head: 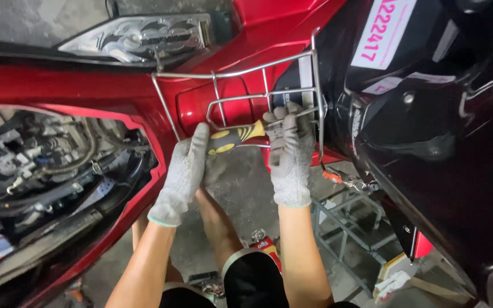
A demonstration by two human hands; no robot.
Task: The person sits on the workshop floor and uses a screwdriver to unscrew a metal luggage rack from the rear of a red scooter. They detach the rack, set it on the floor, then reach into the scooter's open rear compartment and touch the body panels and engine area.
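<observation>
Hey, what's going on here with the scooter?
A person in grey gloves works at a red scooter. The left hand grips a screwdriver with a yellow and black handle, while the right hand holds the wire basket rack mounted on the bodywork. A side opening exposes wiring.

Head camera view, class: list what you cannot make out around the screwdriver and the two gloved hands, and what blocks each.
- Screwdriver tip: head view, hidden behind the right hand.
- What the tip meets on the wire rack: covered by that hand.
- Left hand palm: turned away; its grip on the handle is unclear.
- Engine bay parts: cut by the left edge, in shadow.
</observation>
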